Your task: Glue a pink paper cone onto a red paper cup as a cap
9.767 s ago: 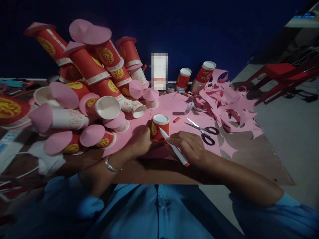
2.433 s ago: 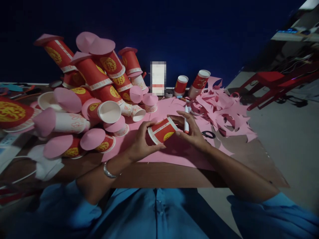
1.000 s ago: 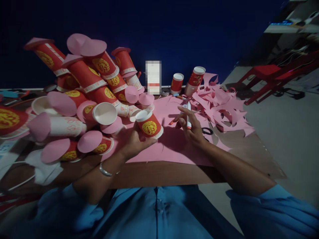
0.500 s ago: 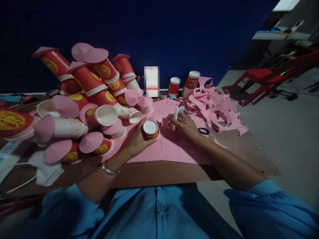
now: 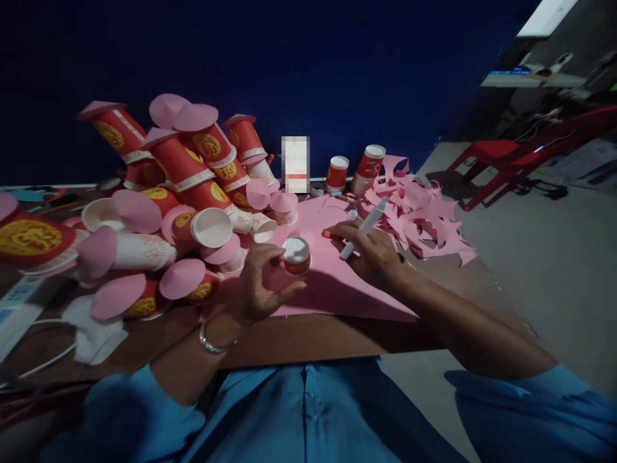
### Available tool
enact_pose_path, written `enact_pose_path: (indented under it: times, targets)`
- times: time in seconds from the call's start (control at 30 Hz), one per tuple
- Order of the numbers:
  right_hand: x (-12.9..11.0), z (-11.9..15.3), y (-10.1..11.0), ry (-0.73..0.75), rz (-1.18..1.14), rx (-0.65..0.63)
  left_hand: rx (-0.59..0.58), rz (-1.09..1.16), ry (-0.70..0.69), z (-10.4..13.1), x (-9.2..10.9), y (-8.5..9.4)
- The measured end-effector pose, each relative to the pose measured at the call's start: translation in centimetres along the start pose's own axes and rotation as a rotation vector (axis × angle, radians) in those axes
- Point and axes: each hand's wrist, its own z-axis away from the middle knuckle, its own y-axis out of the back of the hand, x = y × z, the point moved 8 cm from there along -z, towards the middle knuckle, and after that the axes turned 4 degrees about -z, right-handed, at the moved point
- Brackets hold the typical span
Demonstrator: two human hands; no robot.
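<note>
A short red paper cup (image 5: pixel 297 262) with a white round top stands on a pink paper sheet (image 5: pixel 332 292). My left hand (image 5: pixel 263 283) is beside it on the left, thumb and fingers spread apart; whether a fingertip touches the cup I cannot tell. To the cup's right, above the sheet, my right hand (image 5: pixel 378 254) is closed around a white marker-like stick (image 5: pixel 367 226), tilted up to the right. A small orange piece (image 5: pixel 326 234) shows at that hand's fingertips; its kind is unclear.
Red and white paper cups with pink cone tops (image 5: pixel 182 276) are heaped on the left. Cut pink paper scraps (image 5: pixel 424 222) lie at the right. Two stacks of red cups (image 5: pixel 337 173) stand at the back beside a blurred white phone-like rectangle (image 5: pixel 295 164). A red chair (image 5: pixel 489 154) is beyond.
My left hand has loosened from the cup and drawn back to the left and nearer me. My right hand has shifted right, and the white stick has gone from upright to slanted.
</note>
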Motion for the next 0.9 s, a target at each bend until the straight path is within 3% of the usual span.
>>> enact_pose_path:
  times: [0.07, 0.13, 0.2, 0.27, 0.43, 0.57, 0.7, 0.8, 0.9]
  targets:
    - [-2.1, -1.0, 0.3, 0.059, -0.065, -0.055, -0.083, 0.127, 0.025, 0.0, 0.6, -0.5]
    - [-4.2, -1.5, -0.6, 0.119, -0.121, -0.203, -0.143, 0.158, 0.073, 0.0, 0.9, -0.9]
    - [-5.7, -1.6, -1.8, 0.156, -0.162, -0.352, -0.162, 0.136, 0.145, 0.0, 0.8, -1.0]
    - [-6.4, -1.5, -2.2, 0.167, -0.165, -0.387, -0.163, 0.177, 0.248, 0.0, 0.2, -1.1]
    - [-5.9, -1.2, 1.2, 0.114, -0.091, -0.081, -0.114, 0.636, 0.667, 0.4, -2.5, -2.1]
    - [-6.6, -0.8, 2.9, 0.042, -0.158, -0.094, -0.098, 0.915, 0.906, 0.8, -3.5, -3.1]
    - [-8.4, -0.6, 3.6, 0.035, -0.298, 0.016, -0.128, 1.045, 0.982, 0.9, -3.5, -3.7]
    - [-8.2, -0.5, 3.4, -0.052, -0.383, 0.129, -0.144, 1.078, 1.002, 0.9, -3.4, -3.9]
    - [-7.7, -0.4, 2.8, -0.108, -0.433, 0.127, -0.154, 1.063, 1.038, 1.0, -3.4, -4.1]
